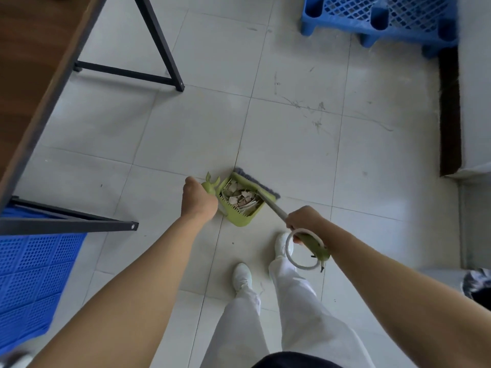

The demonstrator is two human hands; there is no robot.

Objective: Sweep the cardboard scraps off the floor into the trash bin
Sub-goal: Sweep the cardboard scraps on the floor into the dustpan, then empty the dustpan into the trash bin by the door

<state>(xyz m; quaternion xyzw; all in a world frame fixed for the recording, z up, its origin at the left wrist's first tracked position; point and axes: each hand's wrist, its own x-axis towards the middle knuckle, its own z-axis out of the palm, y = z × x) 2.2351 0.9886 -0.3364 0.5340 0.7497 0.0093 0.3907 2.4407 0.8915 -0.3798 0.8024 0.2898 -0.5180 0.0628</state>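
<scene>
A green dustpan point(235, 216) sits on the tiled floor in front of my feet, and several cardboard scraps point(240, 196) lie inside it. My left hand point(198, 200) grips the dustpan's green handle at its left side. My right hand point(304, 219) grips the grey shaft of a broom point(271, 204), whose grey bristles point(255, 180) lie along the dustpan's far edge. The broom's green handle end with a grey loop point(305, 251) sticks out behind my right hand. No trash bin shows in view.
A wooden table point(34, 75) with black metal legs point(156, 46) stands at the left. Blue plastic pallets lie at the lower left point(32, 274) and upper right point(382, 19). A raised grey ledge point(475, 102) runs along the right. My white shoes point(242, 276) stand close behind the dustpan.
</scene>
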